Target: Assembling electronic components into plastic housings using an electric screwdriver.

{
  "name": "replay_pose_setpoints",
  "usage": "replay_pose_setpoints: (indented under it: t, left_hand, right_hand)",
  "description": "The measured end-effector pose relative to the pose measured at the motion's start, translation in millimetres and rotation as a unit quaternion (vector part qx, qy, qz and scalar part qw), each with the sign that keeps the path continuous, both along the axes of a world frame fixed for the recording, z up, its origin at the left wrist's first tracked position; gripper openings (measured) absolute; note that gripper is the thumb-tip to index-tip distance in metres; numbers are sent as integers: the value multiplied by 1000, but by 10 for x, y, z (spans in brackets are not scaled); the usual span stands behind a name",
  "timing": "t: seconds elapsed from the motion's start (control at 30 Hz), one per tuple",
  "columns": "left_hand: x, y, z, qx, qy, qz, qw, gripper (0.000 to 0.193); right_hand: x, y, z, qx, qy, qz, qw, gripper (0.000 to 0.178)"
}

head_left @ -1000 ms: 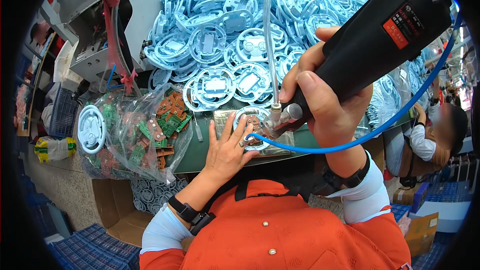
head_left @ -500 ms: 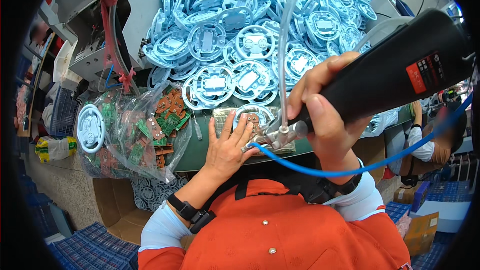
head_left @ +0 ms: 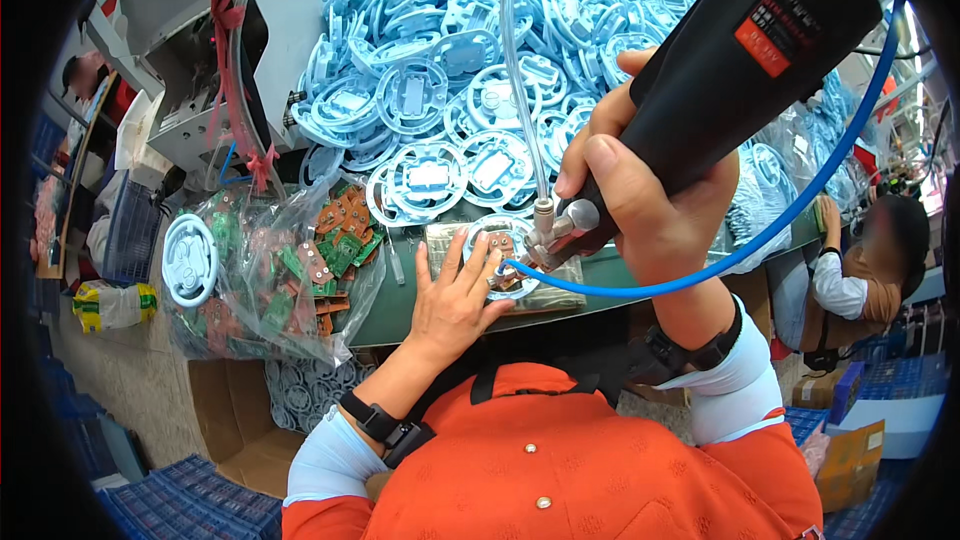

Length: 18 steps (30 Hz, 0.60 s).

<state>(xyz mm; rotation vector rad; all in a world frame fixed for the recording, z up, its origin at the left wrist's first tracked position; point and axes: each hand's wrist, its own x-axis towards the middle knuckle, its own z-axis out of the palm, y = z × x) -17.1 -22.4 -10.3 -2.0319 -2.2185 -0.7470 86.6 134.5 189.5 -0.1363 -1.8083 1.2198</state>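
My right hand (head_left: 645,195) grips a black powered screwdriver (head_left: 745,70) with a clear hose and a blue hose joined to its metal nose. The tool slants down to the left, its nose over a light blue wheel-shaped plastic part (head_left: 527,230). A brown circuit board (head_left: 498,242) sits inside that part. Both rest on a flat, pale metallic plate (head_left: 568,272) at the table's near edge. My left hand (head_left: 450,290) lies with fingers stretched out, fingertips at the left side of the part and board. The screwdriver's tip is too small to make out.
Many light blue wheel-shaped parts (head_left: 415,90) are heaped behind. To the left, a clear bag (head_left: 250,270) holds green and brown circuit boards, with one wheel-shaped part (head_left: 190,260) on it. A grey machine (head_left: 210,110) stands beyond. Another person (head_left: 865,285) sits at right.
My right hand and the screwdriver have tilted more upright, the tool's rear end moving up and left. My left hand stays almost in place on the part.
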Motion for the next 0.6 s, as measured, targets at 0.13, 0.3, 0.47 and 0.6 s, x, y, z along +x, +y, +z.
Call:
replay_pose_setpoints:
  t: [0.13, 0.3, 0.47, 0.6]
  left_hand:
    - [-3, -4, -3, 3, 1, 2, 1000, 69]
    - [-1, 0, 28, -13, 4, 4, 1000, 70]
    - [3, -1, 6, -8, 9, 6, 1000, 71]
    - [6, 0, 1, -9, 7, 7, 1000, 72]
  right_hand:
    - [-13, 16, -118, -22, 8, 8, 1000, 51]
    - [-41, 22, -137, -32, 20, 11, 999, 50]
    - [-44, 27, -128, -38, 15, 7, 999, 50]
    - [-30, 45, -127, -28, 12, 11, 999, 50]
